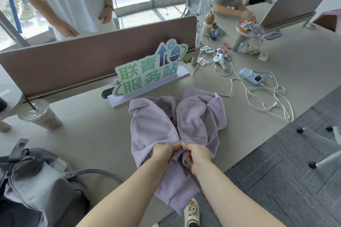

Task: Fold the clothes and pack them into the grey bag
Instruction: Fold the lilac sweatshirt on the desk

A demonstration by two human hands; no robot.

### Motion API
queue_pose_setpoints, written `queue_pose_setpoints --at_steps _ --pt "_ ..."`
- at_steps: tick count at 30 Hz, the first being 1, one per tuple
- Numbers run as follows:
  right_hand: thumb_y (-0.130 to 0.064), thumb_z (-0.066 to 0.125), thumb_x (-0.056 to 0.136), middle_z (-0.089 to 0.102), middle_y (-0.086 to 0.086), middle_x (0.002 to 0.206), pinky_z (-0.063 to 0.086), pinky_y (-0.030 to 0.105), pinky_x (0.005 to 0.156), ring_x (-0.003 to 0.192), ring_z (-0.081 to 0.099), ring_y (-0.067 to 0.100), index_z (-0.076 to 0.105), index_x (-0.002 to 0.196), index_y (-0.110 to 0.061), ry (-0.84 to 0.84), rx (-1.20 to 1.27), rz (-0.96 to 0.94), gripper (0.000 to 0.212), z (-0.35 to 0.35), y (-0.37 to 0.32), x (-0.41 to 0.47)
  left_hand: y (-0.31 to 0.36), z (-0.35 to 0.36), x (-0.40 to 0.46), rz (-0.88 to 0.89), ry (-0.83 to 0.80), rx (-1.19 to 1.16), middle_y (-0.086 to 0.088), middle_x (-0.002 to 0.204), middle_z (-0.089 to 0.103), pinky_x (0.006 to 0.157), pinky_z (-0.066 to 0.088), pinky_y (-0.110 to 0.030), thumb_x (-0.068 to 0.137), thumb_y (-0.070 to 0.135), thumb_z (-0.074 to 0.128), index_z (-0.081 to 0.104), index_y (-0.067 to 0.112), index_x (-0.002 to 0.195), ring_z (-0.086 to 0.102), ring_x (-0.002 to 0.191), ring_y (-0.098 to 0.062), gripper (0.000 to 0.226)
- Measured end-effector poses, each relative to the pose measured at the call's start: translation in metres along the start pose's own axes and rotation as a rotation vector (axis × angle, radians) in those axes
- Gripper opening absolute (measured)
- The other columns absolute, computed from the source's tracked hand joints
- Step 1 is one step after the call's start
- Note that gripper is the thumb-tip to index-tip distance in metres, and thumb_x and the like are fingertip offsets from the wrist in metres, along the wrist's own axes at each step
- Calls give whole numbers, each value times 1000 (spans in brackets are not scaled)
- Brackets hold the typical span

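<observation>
Pinching the lilac fleece jacket [153, 127] at the bottom of its zip, both hands met at the front hem near the table's [88, 134] near edge. Left hand [164, 153] had fingers curled round the left panel's edge; right hand [197, 154] curled round the right panel's edge, thumbs nearly touching at the zipper [174, 125] base. Zipper was open above the hands, teeth spreading into a V toward the collar. Jacket lay front-up and rumpled, right side bunched, lower hem hanging off the table edge (a white clog [191, 212] with charms showed on the floor below it).

Grey bag [36, 180] sat on the table at lower left, well apart from the jacket, top unzipped and gaping, a strap [96, 172] trailing toward the forearms. Could not tell what was inside.

Other items: iced drink cup [41, 116] with lid and straw left of the jacket; green-and-white sign [147, 72] just beyond the collar, against the desk divider [73, 61]. White cables [267, 97], a light-blue power bank [251, 76], a white controller [220, 60] and snack wrappers [208, 49] were spread to the right rear. One person stood behind the divider, another sat at the far desk.
</observation>
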State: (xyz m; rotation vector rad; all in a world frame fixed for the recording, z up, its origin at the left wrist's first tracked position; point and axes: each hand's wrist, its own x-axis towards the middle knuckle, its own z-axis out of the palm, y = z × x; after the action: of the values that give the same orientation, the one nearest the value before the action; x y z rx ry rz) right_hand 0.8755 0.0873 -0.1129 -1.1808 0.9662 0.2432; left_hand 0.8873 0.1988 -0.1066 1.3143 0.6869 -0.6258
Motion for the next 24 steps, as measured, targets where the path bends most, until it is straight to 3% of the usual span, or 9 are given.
queue_pose_setpoints --at_steps 5,9,14,17,20,24 --pt "-6 68 88 49 1 53 23 16 33 36 31 7 60 74 -8 -113 -169 -7 16 -3 -7 -5 14 -9 -3 -22 -68 208 2 36 47 37 29 -18 91 13 65 63 8 65 38 32 -9 27" --pt "-6 61 90 64 9 62 24 17 33 29 34 12 59 77 -7 -104 -426 -212 13 0 -18 -4 19 -10 -11 0 -157 189 1 44 53 44 29 -20 95 3 53 65 4 74 40 38 -8 25" --pt "-11 72 81 61 2 61 36 18 43 40 43 6 71 80 -12 -258 -608 -374 2 6 -34 -17 23 -16 -12 36 -86 207 -8 45 55 43 39 -23 95 5 57 65 -7 82 49 36 -17 19" --pt "-12 69 83 65 -7 65 39 12 55 61 58 7 69 70 -17 -224 -910 -631 13 10 -38 -14 28 -21 -14 27 -69 230 -7 48 53 41 39 -21 93 8 62 65 -2 82 46 38 -18 15" --pt "-19 66 87 64 -4 69 43 25 65 74 60 17 63 68 -18 -185 -1121 -768 20 17 -43 -5 32 -24 -18 43 -37 265 -10 58 52 35 39 -18 93 6 61 63 0 80 44 32 -13 14" --pt "-22 61 91 65 2 73 48 36 70 76 58 26 51 65 -22 -80 -1088 -846 28 32 -70 7 39 -25 -21 84 -35 353 -12 64 55 39 47 -23 88 3 59 58 5 69 48 39 -16 19"
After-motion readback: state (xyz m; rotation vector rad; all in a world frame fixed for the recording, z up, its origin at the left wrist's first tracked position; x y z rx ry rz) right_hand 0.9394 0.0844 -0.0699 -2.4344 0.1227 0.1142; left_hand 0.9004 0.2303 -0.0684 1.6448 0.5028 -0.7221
